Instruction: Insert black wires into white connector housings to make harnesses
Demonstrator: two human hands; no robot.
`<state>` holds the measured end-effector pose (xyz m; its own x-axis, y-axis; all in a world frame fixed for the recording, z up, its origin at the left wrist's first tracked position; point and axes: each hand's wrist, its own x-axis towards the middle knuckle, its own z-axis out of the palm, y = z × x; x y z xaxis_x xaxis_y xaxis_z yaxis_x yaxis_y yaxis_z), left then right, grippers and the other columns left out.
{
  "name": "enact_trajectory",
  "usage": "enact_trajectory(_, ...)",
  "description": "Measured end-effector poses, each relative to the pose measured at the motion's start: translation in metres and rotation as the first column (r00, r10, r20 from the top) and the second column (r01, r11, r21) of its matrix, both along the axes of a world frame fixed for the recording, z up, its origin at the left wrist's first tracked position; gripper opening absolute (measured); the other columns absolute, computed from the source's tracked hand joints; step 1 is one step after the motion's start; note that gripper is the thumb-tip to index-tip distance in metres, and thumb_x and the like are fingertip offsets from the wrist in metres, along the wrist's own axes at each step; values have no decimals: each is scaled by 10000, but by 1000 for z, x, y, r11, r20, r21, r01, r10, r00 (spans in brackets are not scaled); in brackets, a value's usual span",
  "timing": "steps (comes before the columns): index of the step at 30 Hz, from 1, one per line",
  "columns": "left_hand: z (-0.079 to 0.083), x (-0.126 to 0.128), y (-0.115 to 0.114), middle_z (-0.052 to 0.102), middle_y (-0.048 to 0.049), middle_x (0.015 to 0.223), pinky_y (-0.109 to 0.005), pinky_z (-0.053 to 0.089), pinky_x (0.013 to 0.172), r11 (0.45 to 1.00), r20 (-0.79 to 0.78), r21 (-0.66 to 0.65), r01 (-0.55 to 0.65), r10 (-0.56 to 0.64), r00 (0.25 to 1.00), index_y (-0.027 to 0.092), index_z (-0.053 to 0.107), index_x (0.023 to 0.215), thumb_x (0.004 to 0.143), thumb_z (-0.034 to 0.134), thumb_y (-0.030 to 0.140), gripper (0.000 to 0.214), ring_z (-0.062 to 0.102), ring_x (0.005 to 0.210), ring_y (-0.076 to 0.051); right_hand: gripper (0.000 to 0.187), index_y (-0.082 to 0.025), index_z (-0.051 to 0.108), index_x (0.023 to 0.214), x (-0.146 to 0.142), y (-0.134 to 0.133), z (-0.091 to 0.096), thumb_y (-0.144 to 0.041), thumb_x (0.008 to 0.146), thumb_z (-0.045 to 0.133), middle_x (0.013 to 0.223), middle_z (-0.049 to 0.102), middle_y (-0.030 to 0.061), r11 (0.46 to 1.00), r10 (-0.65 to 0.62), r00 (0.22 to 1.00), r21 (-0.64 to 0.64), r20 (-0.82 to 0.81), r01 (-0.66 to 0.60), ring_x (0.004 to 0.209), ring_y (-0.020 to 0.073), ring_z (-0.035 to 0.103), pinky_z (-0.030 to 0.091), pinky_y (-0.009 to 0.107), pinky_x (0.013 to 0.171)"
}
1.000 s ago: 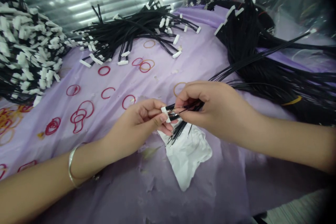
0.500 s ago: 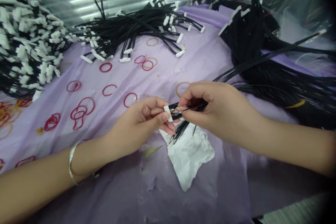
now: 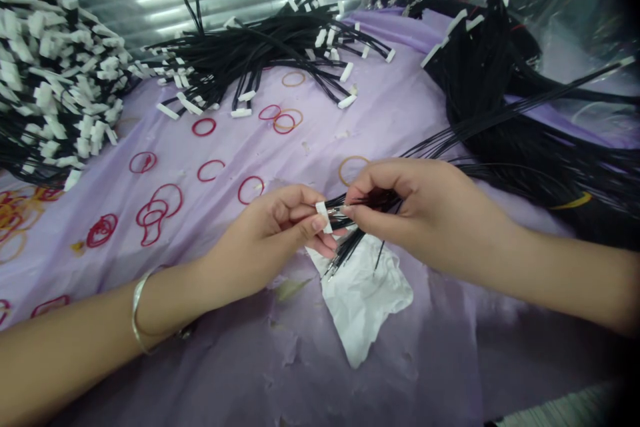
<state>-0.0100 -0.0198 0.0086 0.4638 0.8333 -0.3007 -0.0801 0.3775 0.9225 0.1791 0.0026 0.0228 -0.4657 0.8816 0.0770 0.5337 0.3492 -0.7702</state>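
Note:
Between the thumb and fingers of my left hand (image 3: 273, 240) is a small white connector housing (image 3: 324, 217), with black wires at its right side. My right hand (image 3: 420, 203) is closed in a pinch on a thin black wire close to the housing; its tip points at the housing, and I cannot tell whether it is inside. Loose black wires (image 3: 347, 250) with bare metal tips hang below, between the hands. Under them lies a crumpled white piece of paper or cloth (image 3: 370, 307). The wires run back past my right hand to the upper right.
Purple sheeting (image 3: 210, 360) covers the table. Red rubber bands (image 3: 204, 127) are scattered at left. A heap of white-ended wires (image 3: 55, 80) stands at far left, finished-looking harnesses (image 3: 260, 47) at the back. A thick black wire bundle (image 3: 480, 80) and clear plastic (image 3: 565, 33) lie at right.
The right hand's pinch has shifted slightly, and the wire tip now lies straighter toward the housing. The left hand keeps its hold. The whole view has moved a little.

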Motion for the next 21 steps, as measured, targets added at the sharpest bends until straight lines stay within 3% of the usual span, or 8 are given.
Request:
enact_trajectory(12,0,0,0,694,-29,711,-204,566,675,1000,5,15,-3,3,1000,110,587,870,821,660,221,142,665,650,-109,83,-168,620,687,-3,-4,0,-125,751,589,635,615,-38,999,-39,999,37,13,38,558,69,523,380,213,548)
enact_trajectory(21,-1,-1,0,689,-15,705,-189,563,678,1000,-7,-6,1,-1,1000,108,558,876,838,635,186,116,668,646,-95,82,-160,602,688,-2,-4,-5,-116,754,583,651,593,-43,998,-27,998,56,-64,30,581,60,510,372,200,541)
